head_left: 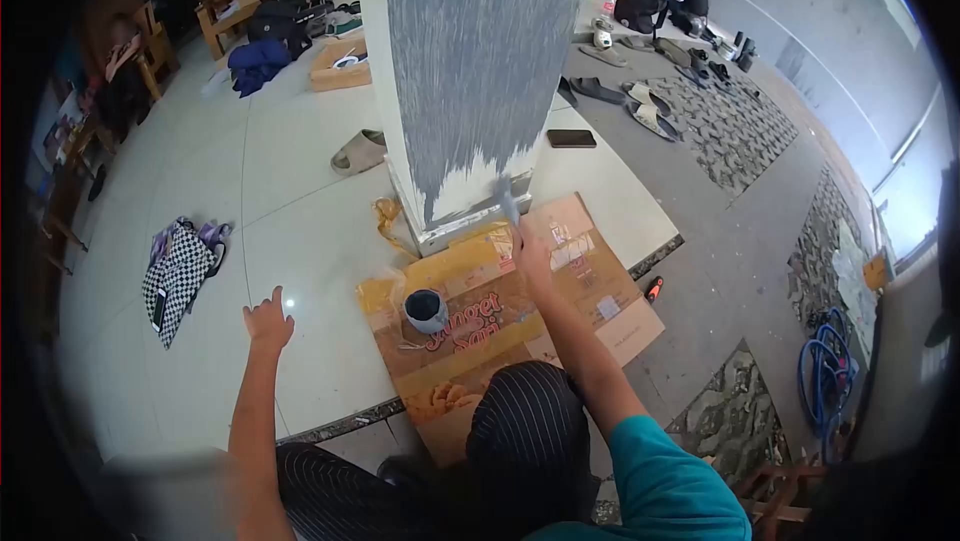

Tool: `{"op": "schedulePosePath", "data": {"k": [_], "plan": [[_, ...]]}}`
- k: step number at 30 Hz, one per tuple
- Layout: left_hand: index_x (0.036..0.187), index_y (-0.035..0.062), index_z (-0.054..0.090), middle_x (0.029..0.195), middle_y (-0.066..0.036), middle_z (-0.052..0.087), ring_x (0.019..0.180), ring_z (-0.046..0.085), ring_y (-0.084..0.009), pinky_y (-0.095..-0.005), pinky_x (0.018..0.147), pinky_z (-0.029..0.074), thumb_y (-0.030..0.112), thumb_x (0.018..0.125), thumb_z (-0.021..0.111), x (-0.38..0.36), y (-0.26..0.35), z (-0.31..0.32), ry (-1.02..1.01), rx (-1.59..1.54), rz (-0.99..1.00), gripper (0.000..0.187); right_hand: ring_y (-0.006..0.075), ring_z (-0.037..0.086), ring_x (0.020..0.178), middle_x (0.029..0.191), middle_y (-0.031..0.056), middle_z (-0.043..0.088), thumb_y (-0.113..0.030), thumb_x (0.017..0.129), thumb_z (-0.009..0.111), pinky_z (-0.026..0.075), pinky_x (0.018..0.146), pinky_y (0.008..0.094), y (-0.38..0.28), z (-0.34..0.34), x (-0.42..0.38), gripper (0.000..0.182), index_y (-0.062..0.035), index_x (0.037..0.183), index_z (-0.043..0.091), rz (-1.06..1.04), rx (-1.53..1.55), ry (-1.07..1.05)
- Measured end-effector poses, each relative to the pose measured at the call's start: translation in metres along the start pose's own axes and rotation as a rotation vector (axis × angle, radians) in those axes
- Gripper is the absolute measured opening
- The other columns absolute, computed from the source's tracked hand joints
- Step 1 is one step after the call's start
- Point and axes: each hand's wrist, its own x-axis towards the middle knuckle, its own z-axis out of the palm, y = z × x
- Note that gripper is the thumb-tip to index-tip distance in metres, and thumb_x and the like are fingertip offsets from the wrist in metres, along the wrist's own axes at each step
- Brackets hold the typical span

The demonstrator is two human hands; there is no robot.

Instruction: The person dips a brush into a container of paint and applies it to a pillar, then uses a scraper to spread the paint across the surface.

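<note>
My right hand [533, 249] is closed around the handle of a paintbrush [509, 204]. The brush's head is against the lower part of a square pillar [480, 61], near its base. Grey streaky paint covers most of the pillar's front face, with a ragged white strip [465, 187] at the bottom. On a flattened cardboard box [600, 276] below stands a small container of dark grey paint [427, 325], its outside smeared. My left hand [268, 321] is off to the left above the tiles, fingers apart and holding nothing.
A checkered cloth [182, 271] with a phone lies left on the tiles; another phone [571, 139] lies right of the pillar. Sandals [652, 121] and a slipper [358, 153] lie around. A blue hose [826, 371] is coiled at right. People sit in the background.
</note>
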Motion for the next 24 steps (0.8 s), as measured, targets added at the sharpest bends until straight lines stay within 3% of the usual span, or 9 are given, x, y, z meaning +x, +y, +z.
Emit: {"op": "schedulePosePath", "data": {"k": [5,9,13,15,16,21,23,24], "plan": [[0.145,0.019,0.032,0.109,-0.011,0.067,0.101,0.066,-0.0279,-0.0514,0.104,0.036,0.034,0.084,0.066,-0.015,-0.001,0.01,-0.058,0.0,0.0,0.072,0.0455,0.059,0.065,0.072,0.0271,0.059,-0.018,0.096,0.055,0.045,0.058,0.05,0.008,-0.041,-0.036,0.024,-0.0055,0.117,0.057,0.051,-0.155,-0.08],[0.145,0.0185,0.032,0.109,-0.014,0.066,0.102,0.065,-0.029,-0.0551,0.103,0.037,0.033,0.082,0.067,-0.004,-0.003,0.012,-0.036,-0.019,0.008,0.073,0.041,0.059,0.061,0.073,0.0244,0.06,-0.017,0.097,0.055,0.045,0.055,0.0434,-0.039,-0.074,0.032,0.026,-0.0033,0.119,0.059,-0.186,0.142,0.368],[0.145,0.0179,0.032,0.109,-0.014,0.066,0.102,0.065,-0.0292,-0.0553,0.103,0.037,0.032,0.083,0.067,0.0,0.001,0.002,-0.031,-0.023,0.009,0.072,0.0393,0.057,0.059,0.073,0.0237,0.06,-0.017,0.098,0.056,0.044,0.054,0.0401,-0.068,-0.078,0.073,0.029,-0.0003,0.121,0.059,-0.115,0.179,0.383],[0.145,0.0178,0.033,0.109,-0.014,0.066,0.102,0.065,-0.0292,-0.0554,0.102,0.037,0.032,0.083,0.066,-0.001,0.002,0.003,-0.028,-0.03,0.01,0.072,0.0387,0.056,0.058,0.072,0.024,0.059,-0.017,0.097,0.056,0.043,0.053,0.0392,-0.062,-0.06,0.076,0.03,-0.0005,0.122,0.059,-0.261,0.194,0.382],[0.144,0.018,0.033,0.109,-0.013,0.067,0.102,0.065,-0.0288,-0.0546,0.103,0.037,0.033,0.083,0.067,-0.001,0.002,0.004,-0.023,-0.02,0.01,0.071,0.0399,0.058,0.061,0.072,0.0255,0.059,-0.02,0.097,0.056,0.045,0.055,0.0415,-0.06,-0.057,0.064,0.032,-0.0018,0.124,0.058,-0.001,0.195,0.168],[0.142,0.019,0.035,0.109,-0.01,0.067,0.102,0.066,-0.0271,-0.0555,0.102,0.038,0.032,0.082,0.067,-0.003,0.007,0.006,-0.01,-0.119,0.007,0.069,0.0423,0.063,0.069,0.073,0.0268,0.06,-0.024,0.095,0.057,0.048,0.059,0.0467,-0.003,-0.026,-0.004,0.034,-0.005,0.124,0.059,0.098,0.037,0.012],[0.141,0.0194,0.039,0.112,-0.009,0.066,0.105,0.065,-0.0253,-0.0519,0.099,0.043,0.03,0.079,0.07,-0.005,0.022,0.004,-0.012,-0.389,0.155,0.07,0.0427,0.064,0.072,0.074,0.0274,0.061,-0.024,0.095,0.057,0.048,0.061,0.0485,0.01,-0.033,-0.024,0.035,-0.0062,0.125,0.059,0.127,0.018,-0.07],[0.14,0.0193,0.041,0.115,-0.009,0.066,0.107,0.064,-0.0247,-0.0486,0.097,0.045,0.03,0.078,0.072,-0.008,0.035,0.003,0.013,-0.477,0.247,0.07,0.0396,0.064,0.068,0.072,0.0254,0.061,-0.023,0.096,0.056,0.047,0.058,0.0452,0.012,-0.038,-0.031,0.032,-0.0069,0.123,0.061,0.07,-0.01,-0.038]]}}
